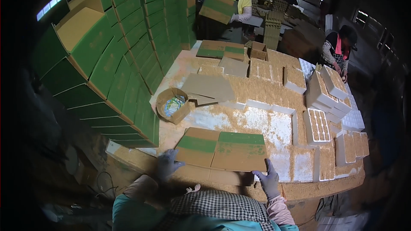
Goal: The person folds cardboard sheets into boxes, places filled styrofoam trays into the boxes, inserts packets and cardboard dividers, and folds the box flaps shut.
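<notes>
A flattened cardboard carton [239, 150] with green printed bands lies before me near the table's front edge. My left hand [169, 164], in a greyish glove and slightly blurred, is at the carton's front left corner; whether it grips the cardboard cannot be made out. At the front right corner, my gloved right hand [269, 179] has its thumb along the front edge and its fingers on the side edge. Brown flaps [196, 172] show below the carton's near edge. Behind it to the left stands an open cardboard container [173, 115] holding printed packets or labels.
Tall stacks of green cartons [106, 67] rise at the left. Sawdust-like grains cover much of the table [208, 118]. White foam trays [318, 125] stand at the right. Grey cardboard sheets [208, 86] lie mid-table. One person [242, 4] holds a carton [218, 7]; another person [337, 51] bends at right.
</notes>
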Action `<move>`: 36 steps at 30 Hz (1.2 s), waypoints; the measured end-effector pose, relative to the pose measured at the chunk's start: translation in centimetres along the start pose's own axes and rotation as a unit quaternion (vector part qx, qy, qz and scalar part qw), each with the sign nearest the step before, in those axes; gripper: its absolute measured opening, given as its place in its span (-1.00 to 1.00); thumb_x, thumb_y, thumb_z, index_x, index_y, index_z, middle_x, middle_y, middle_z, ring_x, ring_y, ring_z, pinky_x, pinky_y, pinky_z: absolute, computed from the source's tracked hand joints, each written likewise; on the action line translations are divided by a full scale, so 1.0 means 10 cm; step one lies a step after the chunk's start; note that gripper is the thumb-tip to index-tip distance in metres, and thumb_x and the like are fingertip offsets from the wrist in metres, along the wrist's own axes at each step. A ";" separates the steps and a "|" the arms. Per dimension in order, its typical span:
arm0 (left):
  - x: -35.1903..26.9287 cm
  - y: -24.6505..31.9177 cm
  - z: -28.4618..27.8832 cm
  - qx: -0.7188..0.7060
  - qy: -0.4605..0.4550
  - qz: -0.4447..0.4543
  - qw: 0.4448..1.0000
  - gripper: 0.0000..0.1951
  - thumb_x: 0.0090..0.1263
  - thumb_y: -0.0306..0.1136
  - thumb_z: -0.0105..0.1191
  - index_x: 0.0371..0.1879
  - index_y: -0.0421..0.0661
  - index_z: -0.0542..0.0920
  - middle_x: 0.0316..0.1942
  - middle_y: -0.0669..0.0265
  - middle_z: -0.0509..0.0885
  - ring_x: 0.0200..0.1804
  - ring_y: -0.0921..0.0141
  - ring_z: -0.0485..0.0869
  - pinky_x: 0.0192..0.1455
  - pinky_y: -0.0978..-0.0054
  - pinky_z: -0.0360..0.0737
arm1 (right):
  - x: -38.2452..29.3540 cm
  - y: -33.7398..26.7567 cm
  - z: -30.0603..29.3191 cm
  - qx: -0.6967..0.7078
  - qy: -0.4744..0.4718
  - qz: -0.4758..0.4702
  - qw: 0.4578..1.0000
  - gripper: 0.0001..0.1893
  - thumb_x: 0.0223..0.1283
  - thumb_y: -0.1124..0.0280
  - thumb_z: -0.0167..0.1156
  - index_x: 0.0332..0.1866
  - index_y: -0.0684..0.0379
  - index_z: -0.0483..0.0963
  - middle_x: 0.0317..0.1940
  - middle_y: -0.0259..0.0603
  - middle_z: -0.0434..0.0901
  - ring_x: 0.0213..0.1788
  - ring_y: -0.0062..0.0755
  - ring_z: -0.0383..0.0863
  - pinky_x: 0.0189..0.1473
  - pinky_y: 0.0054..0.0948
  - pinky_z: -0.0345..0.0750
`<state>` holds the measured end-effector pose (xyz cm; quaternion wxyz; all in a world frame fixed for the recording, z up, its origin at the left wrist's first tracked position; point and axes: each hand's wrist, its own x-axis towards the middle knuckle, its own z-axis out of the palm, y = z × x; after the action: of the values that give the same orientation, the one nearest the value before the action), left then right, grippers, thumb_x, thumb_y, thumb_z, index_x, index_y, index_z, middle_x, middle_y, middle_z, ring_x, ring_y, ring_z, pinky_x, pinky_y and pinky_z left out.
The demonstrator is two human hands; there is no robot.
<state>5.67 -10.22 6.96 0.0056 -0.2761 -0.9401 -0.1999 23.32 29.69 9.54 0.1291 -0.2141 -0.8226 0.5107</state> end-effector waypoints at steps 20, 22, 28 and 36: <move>1.08 0.74 0.82 0.221 -0.301 0.381 0.846 -0.09 0.36 0.23 0.05 0.58 -0.03 0.08 0.59 -0.04 0.00 0.62 0.00 -0.05 0.60 -0.14 -0.21 | 1.37 -0.19 0.88 -0.065 0.113 -0.114 0.985 0.28 0.03 0.00 0.50 0.52 0.57 -0.26 0.40 0.35 0.20 0.42 0.05 0.29 0.47 -0.28 0.22; 1.30 0.92 0.45 0.216 -0.183 0.349 0.893 -0.08 0.35 0.23 0.07 0.57 -0.04 0.08 0.59 -0.05 -0.01 0.62 -0.02 -0.07 0.61 -0.13 -0.26 | 1.44 -0.25 0.57 -0.026 -0.065 -0.083 0.994 0.34 -0.03 -0.01 0.54 0.53 0.56 -0.31 0.46 0.38 0.10 0.51 0.10 0.18 0.50 -0.25 0.20; 1.50 1.27 0.08 0.234 0.049 0.284 0.928 -0.12 0.19 -0.11 0.29 0.48 -0.16 0.20 0.43 0.04 0.28 0.50 0.10 0.19 0.60 -0.01 -0.05 | 1.23 0.24 0.56 -0.051 0.084 -0.143 0.985 -0.01 0.20 0.20 0.38 0.52 0.50 -0.08 0.43 0.32 0.21 0.47 0.08 0.28 0.47 -0.19 0.28; 1.88 0.89 0.49 0.021 -0.205 0.280 0.938 -0.63 0.51 0.01 -0.08 0.14 0.28 0.68 0.55 0.05 0.18 0.59 -0.11 -0.02 0.59 -0.12 -0.20 | 0.67 -0.30 0.15 -0.197 0.038 -0.290 0.936 -0.27 0.27 0.03 0.25 0.42 0.29 0.30 0.33 0.20 0.36 0.42 0.31 0.26 0.45 0.10 0.20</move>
<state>-5.15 8.15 8.01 -0.1253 -0.5627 -0.8097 -0.1096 16.09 30.57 11.52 0.2584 -0.0063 -0.9274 0.2706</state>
